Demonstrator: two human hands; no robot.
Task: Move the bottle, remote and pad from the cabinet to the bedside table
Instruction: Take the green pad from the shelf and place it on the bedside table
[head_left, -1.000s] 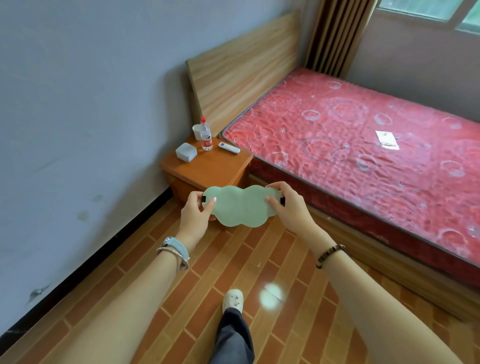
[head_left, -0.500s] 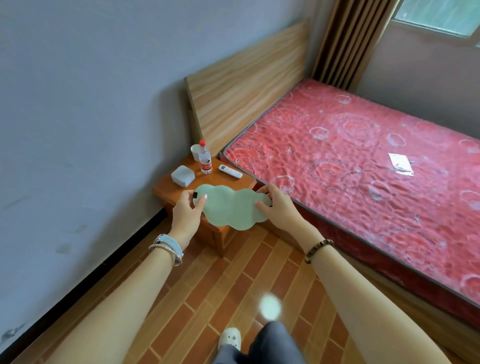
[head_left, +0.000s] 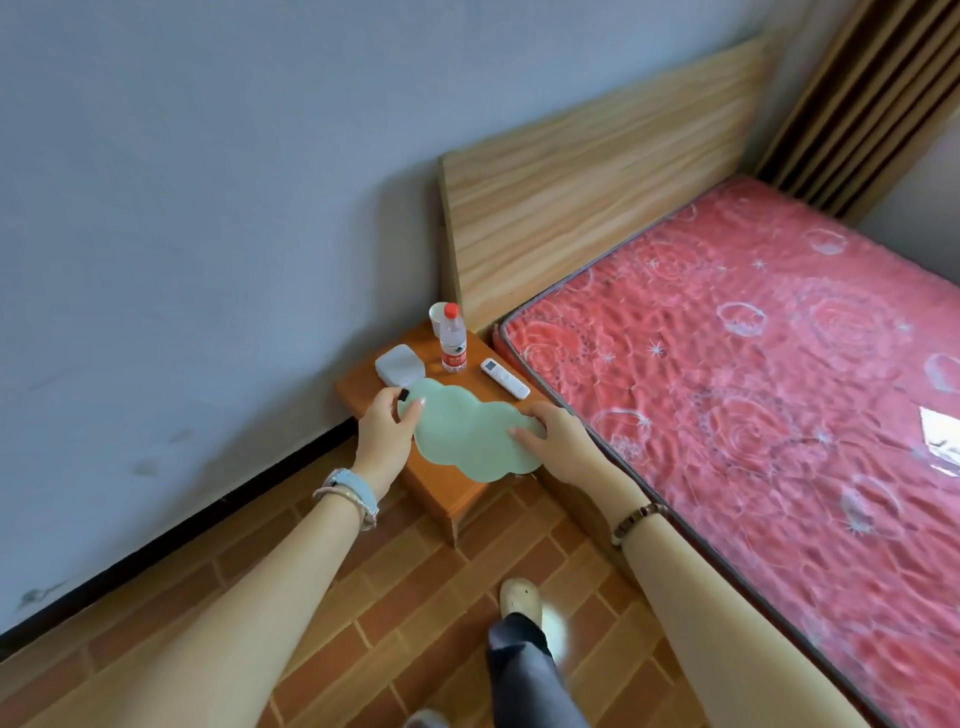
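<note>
- The bedside table (head_left: 358, 388) is a low orange-brown wooden block with a smooth top. It stands in the corner between the grey wall (head_left: 208, 182) and the bed's headboard (head_left: 597, 171).
- The floor (head_left: 415, 597) is laid in reddish-brown brick-shaped tiles. A black baseboard (head_left: 182, 535) runs along the foot of the wall.
- The bottle (head_left: 453, 345) stands upright near the back of the table. It is clear plastic with a red cap and a red label.
- The remote (head_left: 505, 379) is slim and white. It lies flat on the table's right side, just beside the mattress (head_left: 753, 364).
- A white cup (head_left: 438, 317) stands right behind the bottle, and a white box (head_left: 400, 365) with rounded corners sits to the bottle's left.
- The pad (head_left: 470, 436) is thin, pale green and cloud-shaped with a scalloped edge. It is over the front part of the table, with its near edge past the table's front. Whether it rests on the wood cannot be told.
- The left hand (head_left: 387, 431) pinches the pad's left end between thumb and fingers, close to the white box.
- The right hand (head_left: 558, 441) grips the pad's right end, with the thumb on the top face.
- The left wrist wears a pale watch (head_left: 358, 486) and the right wrist a bead bracelet (head_left: 636, 519).
- The mattress is red with a quilted swirl and star pattern, and a white paper (head_left: 940, 441) lies on it.
- Brown pleated curtains (head_left: 857, 93) hang beyond the light-grained wooden headboard.
- A pale shoe (head_left: 519, 600) and a dark trouser leg show on the tiles below.
</note>
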